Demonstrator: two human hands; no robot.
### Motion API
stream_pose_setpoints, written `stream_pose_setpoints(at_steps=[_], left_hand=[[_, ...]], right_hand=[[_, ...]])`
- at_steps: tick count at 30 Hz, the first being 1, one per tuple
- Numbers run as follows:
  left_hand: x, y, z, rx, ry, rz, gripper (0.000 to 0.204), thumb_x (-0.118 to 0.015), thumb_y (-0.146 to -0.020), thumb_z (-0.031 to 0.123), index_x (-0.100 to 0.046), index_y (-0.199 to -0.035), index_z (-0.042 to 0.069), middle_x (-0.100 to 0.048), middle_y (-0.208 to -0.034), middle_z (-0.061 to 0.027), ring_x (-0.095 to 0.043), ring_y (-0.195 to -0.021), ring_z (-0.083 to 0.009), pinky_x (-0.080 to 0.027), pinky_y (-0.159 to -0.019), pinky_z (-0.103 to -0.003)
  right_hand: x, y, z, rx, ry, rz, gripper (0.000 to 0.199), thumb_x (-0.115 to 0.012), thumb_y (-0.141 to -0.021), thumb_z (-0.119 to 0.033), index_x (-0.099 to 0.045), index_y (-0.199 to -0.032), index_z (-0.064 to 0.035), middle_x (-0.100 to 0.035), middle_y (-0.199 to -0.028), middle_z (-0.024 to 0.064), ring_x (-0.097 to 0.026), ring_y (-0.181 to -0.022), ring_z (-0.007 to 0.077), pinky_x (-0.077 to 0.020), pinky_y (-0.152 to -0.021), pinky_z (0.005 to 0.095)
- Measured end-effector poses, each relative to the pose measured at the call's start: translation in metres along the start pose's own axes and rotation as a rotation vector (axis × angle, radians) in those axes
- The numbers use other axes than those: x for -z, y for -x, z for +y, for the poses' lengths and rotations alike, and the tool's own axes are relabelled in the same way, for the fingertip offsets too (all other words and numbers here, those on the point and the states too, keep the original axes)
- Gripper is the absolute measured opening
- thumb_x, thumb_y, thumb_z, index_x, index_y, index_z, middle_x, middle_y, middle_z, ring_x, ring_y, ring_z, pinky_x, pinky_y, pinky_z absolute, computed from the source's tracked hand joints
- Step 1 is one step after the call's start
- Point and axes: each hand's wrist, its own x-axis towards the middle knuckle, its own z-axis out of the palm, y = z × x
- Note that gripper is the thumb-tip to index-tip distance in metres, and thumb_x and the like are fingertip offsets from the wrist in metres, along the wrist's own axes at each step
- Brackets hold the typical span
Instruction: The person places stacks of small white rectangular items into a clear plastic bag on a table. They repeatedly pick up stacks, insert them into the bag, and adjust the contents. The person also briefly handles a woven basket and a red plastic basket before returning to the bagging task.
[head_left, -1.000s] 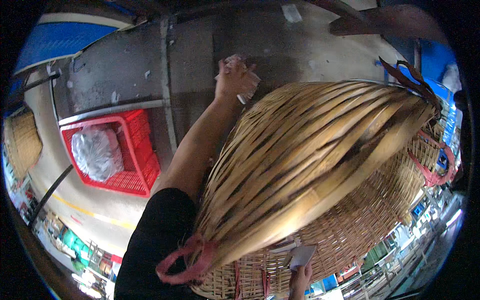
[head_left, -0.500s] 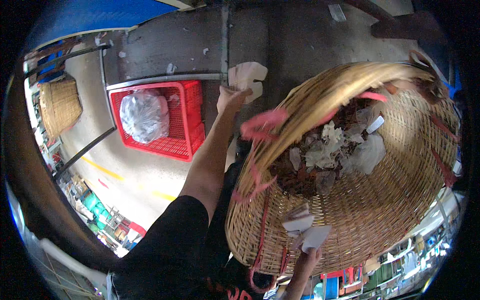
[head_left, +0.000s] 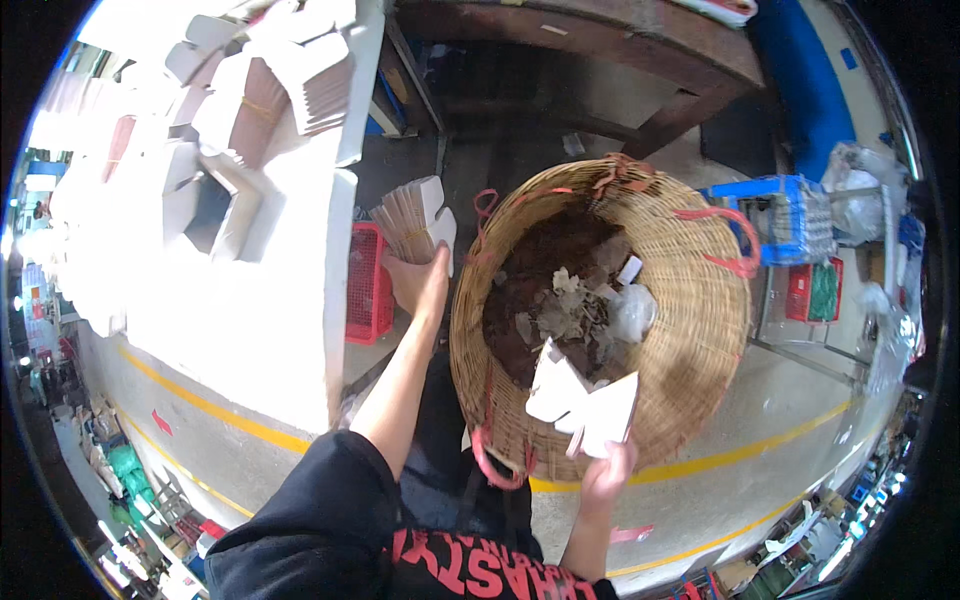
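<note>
My left hand [head_left: 424, 284] is closed on a thick stack of die-cut cards [head_left: 408, 222], whitish with tan edges, held up between the white table and the basket. My right hand [head_left: 608, 474] pinches some folded white card pieces [head_left: 606, 414] above the near rim of a large round wicker basket [head_left: 705, 335]. Another white piece [head_left: 552, 385] overlaps these on their left; whether it is joined to them I cannot tell. Inside the basket lie paper scraps [head_left: 572, 308], a crumpled clear plastic bag [head_left: 632, 313] and brownish waste. Pink-red loop handles [head_left: 742, 262] hang at its rim.
Banded stacks of similar cards [head_left: 245, 110] cover part of a brightly lit white table [head_left: 270, 330] on my left. A red plastic crate [head_left: 369, 290] stands beside the table. Beyond the basket is a brown table [head_left: 690, 45]; to its right, a blue crate [head_left: 770, 215].
My view has swung, bringing the white table in on the left and the whole basket rim into sight. Both hands still hold their cards; the left-hand stack now shows its edges.
</note>
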Motion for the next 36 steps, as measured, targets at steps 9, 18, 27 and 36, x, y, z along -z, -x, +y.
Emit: stream_pose_setpoints(at_steps=[9, 18, 27, 36], left_hand=[[0.262, 0.072, 0.036, 0.172, 0.783, -0.619, 0.052, -0.068, -0.092, 0.046, -0.064, -0.129, 0.01, -0.061, -0.128, -0.0124, -0.064, -0.117, -0.0304, -0.057, -0.093, -0.048], [0.385, -0.061, -0.067, -0.118, -0.309, -0.371, 0.076, -0.068, -0.102, 0.041, -0.046, -0.153, -0.011, -0.047, -0.154, -0.0343, -0.045, -0.143, -0.0531, -0.036, -0.121, -0.054], [0.343, 0.119, 0.052, -0.945, 0.467, -0.97, 0.112, -0.099, -0.072, 0.017, -0.035, -0.163, 0.001, -0.043, -0.163, -0.0207, -0.044, -0.15, -0.0344, -0.04, -0.12, -0.044], [0.254, 0.136, 0.04, -0.77, 0.266, -1.018, 0.08, -0.08, -0.086, 0.021, -0.044, -0.154, 0.001, -0.074, -0.121, -0.0251, -0.073, -0.117, -0.0393, -0.058, -0.099, -0.042]], right_hand=[[-0.01, 0.057, -0.12, 0.134, -0.237, -0.192, 0.038, -0.057, -0.091, -0.016, -0.067, -0.12, 0.0063, -0.073, -0.108, 0.0158, -0.07, -0.089, 0.0269, -0.0559, -0.074, 0.0406], [-0.035, 0.102, -0.134, -0.014, -0.563, -0.099, 0.029, -0.056, -0.09, -0.018, -0.067, -0.11, 0.0006, -0.071, -0.096, 0.0114, -0.065, -0.077, 0.0244, -0.0543, -0.073, 0.0421], [-0.107, 0.159, -0.1, -0.241, -0.841, -0.153, 0.047, -0.051, -0.096, -0.027, -0.06, -0.133, 0.0015, -0.067, -0.129, 0.0158, -0.066, -0.115, 0.0318, -0.056, -0.106, 0.0521], [-0.114, 0.16, -0.087, 0.999, 0.722, 0.193, 0.058, -0.046, -0.112, -0.031, -0.043, -0.157, 0.0052, -0.054, -0.149, 0.0252, -0.055, -0.136, 0.0365, -0.0418, -0.117, 0.0459]])
